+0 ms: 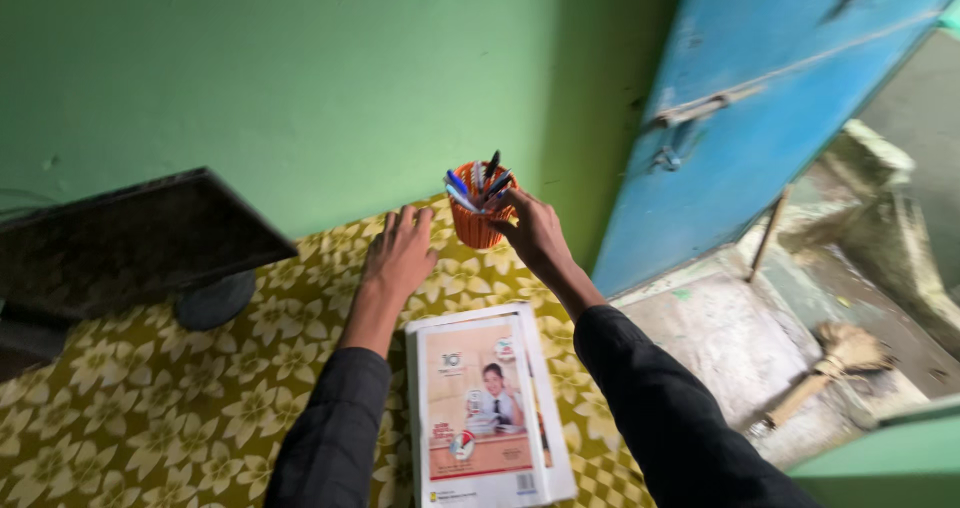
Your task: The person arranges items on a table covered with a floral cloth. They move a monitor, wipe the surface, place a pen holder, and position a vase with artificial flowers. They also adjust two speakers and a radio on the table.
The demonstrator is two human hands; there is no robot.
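standing near the back edge of the table, close to the green wall (300, 78), the orange pen holder (474, 223) is a small ribbed cup crowded with pens (478, 180) that stick out past its rim. the right hand (535, 230) is at the cup's right side, fingers curled against the rim and among the pen tops; whether it actually pinches a pen or only grips the cup edge i cannot tell. the left hand (400, 253) lies flat and open on the yellow flowered tablecloth (150, 398), just left of the cup, holding nothing.

the likeliest slip, as i judge it, is the cup tipping: it looks light and top-heavy, and a sideways pull on the rim or on one snagged pen could topple it and scatter the pens toward the wall or off the table's right edge, where the floor (720, 338) and a broom (835, 363) lie below. the cloth could also slide under the pressing palm. a stack of books (485, 413) nearer the person sits between the sleeves, and a dark monitor (130, 238) stands well to the left.
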